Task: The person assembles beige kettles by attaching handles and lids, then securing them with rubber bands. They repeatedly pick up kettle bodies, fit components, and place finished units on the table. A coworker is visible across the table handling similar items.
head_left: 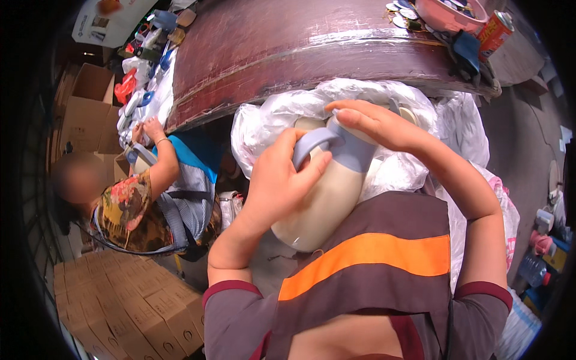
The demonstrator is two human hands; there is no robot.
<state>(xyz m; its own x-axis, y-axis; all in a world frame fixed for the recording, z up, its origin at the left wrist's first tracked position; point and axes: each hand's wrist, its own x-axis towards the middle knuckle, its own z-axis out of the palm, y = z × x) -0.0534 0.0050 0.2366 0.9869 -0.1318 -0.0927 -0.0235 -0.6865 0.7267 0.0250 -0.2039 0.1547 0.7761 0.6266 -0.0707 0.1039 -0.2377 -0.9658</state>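
- Thing in hand: a cream jug (pixel 327 201) with a grey-blue top (pixel 358 156), tilted, base toward the wearer's lower left. Held in front of the apron (pixel 366 264), at the near side of a white plastic bag (pixel 258 129).
- Left hand (pixel 273 183): closed round the grey-blue handle (pixel 312 140), thumb reaching toward the jug's side.
- Right hand (pixel 375 126): open, fingers straight and together, laid over the top rather than wrapped round it. Exact contact under the palm hidden.
- Step, as I judge it: steadying the jug by its handle while the right hand presses or feels the top. Cannot tell which from one view.
- Next move, judged: calls for a firm left grip, since the body hangs tilted with no visible support below; right palm level, pressure even. If the jug is to be set down, the base needs turning underneath first.
- Around: pale vessels partly visible inside the bag; dark red table (pixel 270 54) beyond it. Co-worker at left, hands (pixel 151 129) near another grey-blue handled piece; stacked cartons (pixel 120 300) below.
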